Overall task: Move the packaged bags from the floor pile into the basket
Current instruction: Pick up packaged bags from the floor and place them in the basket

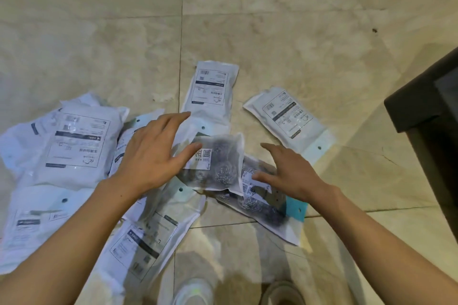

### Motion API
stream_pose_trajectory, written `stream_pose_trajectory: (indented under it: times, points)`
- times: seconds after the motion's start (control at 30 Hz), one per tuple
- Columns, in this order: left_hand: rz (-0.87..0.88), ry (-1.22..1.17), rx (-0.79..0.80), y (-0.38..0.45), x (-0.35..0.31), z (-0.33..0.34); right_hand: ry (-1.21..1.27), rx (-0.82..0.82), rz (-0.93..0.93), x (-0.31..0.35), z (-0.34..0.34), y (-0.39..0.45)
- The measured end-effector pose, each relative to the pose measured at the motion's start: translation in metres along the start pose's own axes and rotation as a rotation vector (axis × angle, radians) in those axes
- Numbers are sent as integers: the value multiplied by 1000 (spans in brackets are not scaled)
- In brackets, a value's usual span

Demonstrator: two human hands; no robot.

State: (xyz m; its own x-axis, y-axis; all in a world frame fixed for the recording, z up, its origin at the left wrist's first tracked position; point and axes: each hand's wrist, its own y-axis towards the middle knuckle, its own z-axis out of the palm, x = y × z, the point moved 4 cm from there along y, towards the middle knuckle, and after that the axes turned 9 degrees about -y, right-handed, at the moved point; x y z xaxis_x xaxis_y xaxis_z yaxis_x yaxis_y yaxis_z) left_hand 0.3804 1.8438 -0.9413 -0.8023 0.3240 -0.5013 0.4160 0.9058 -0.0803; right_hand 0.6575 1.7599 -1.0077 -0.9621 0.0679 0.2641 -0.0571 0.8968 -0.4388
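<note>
Left hand (151, 153): fingers spread, nothing gripped, over the top bag (218, 161).
Right hand (290, 171): also spread, empty.
Advice: take this bag by both side edges, lift straight.

Beige marble-tile floor (272, 20) carries scattered white packaged bags (79, 141): one lies alone toward the right (288, 119), one upright at centre (210, 91), and a clear scourer bag (218, 161) overlaps others.

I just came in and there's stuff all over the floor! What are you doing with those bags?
A person is reaching both open hands toward a pile of packaged bags on the tiled floor. The left hand and right hand are either side of a clear bag of metal scrubbers. Nothing is lifted yet.
</note>
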Motion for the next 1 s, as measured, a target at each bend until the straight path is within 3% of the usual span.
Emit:
stream_pose_trajectory:
  times: [0.13,0.27,0.63,0.73,0.83,1.0]
  points:
    - [6,2,12,-1,1,5,-106,129,67,-3,32,21]
    - [8,22,41,-4,10,8,-146,117,119,-7,47,29]
    - [13,-24,69,-1,7,13,114,255,231,-22,57,23]
    - [-2,-88,137,4,5,18,148,173,298,-38,39,2]
    - [-18,-190,220,18,6,28,247,-28,379,-59,15,-21]
    - [4,-203,463,56,-1,62,768,-325,417,-77,-14,-54]
